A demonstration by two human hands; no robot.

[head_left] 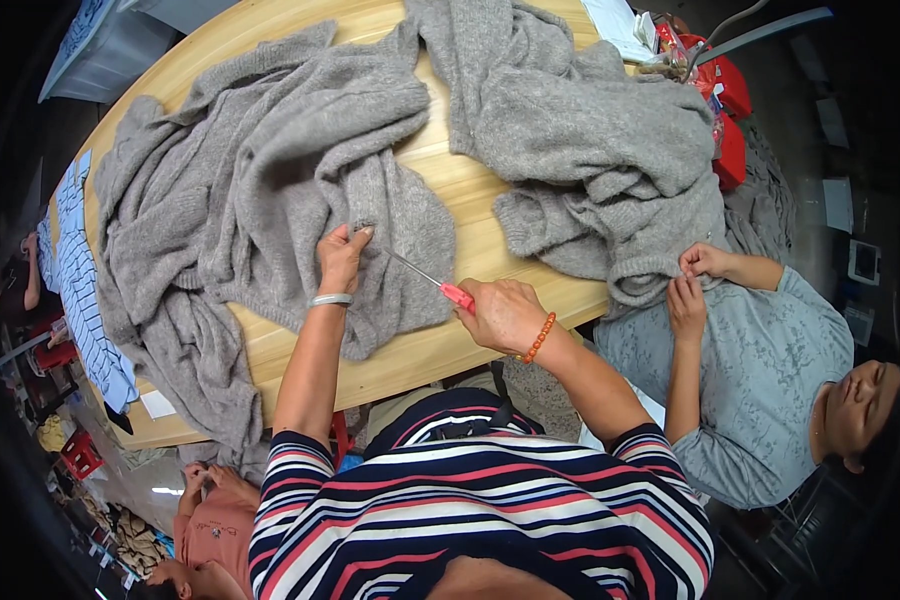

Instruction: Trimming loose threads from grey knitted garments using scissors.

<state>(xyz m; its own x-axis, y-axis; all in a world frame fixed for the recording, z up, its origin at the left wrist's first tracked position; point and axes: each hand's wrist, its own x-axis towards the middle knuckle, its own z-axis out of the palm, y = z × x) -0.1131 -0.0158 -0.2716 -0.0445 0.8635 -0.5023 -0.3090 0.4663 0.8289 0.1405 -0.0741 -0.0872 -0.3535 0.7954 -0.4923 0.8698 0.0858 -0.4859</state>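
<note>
A grey knitted garment [300, 190] lies rumpled across the left part of the wooden table [450, 210]. My left hand [341, 258] is closed on a fold of it, thumb and forefinger pinching the knit near a small dark spot. From the right, my right hand [507, 316] grips the red handle of a slim tool [457, 295]. Its thin metal shaft points at the pinched knit. The tip is too fine to make out, so I cannot tell whether it is in the knit or just beside it.
Another grey knit [590, 130] covers the table's right side, where a person in a grey shirt [760, 370] works at its edge. Blue striped cloth [85, 280] hangs over the left rim. Red containers [732, 150] stand at the far right; another person [215, 525] sits lower left.
</note>
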